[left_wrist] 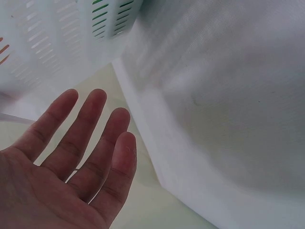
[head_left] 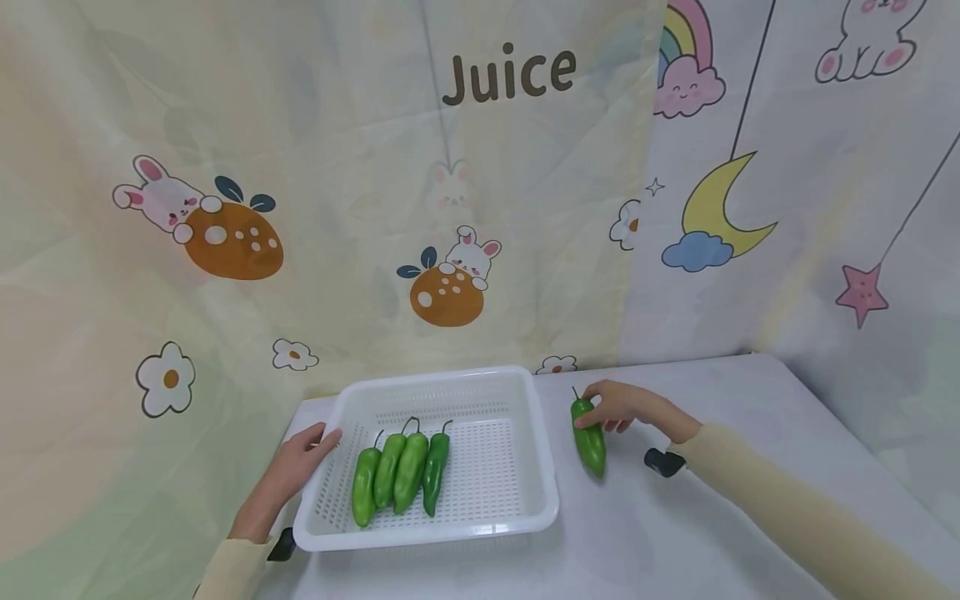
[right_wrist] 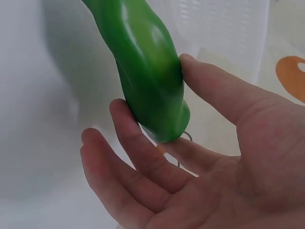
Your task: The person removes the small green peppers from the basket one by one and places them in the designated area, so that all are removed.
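Long green pepper pinched in my right hand, right of the white perforated plastic basket; my left hand, fingers extended, at its left rim.

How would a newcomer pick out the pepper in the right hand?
On the table, find the white basket. Just past its right side, the right hand holds a green pepper. It is the only one outside the basket; the other four peppers lie inside.
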Demonstrator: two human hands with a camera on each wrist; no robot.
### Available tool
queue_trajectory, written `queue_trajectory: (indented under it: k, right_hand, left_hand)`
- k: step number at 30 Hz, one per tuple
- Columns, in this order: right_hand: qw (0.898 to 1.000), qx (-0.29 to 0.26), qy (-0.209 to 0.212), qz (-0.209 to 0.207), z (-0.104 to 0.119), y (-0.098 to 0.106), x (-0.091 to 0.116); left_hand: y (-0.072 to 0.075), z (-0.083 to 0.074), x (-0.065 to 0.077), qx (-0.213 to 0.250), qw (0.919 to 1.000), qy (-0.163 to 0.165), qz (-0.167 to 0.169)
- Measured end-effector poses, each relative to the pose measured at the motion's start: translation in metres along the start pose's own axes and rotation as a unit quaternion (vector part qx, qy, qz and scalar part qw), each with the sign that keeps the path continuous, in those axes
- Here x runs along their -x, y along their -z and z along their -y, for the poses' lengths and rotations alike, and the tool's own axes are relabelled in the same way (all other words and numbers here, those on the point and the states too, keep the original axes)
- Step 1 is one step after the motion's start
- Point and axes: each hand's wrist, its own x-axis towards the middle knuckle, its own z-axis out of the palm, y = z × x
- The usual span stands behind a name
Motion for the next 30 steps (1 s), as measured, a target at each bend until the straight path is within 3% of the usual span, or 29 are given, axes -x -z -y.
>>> queue_trajectory:
  k: [30]
  right_hand:
    - [0.997,0.075,-0.031,-0.012,0.012,-0.017,-0.005]
  left_hand:
    - [0.0,0.0,0.0,0.0,1.0,0.008,0.003]
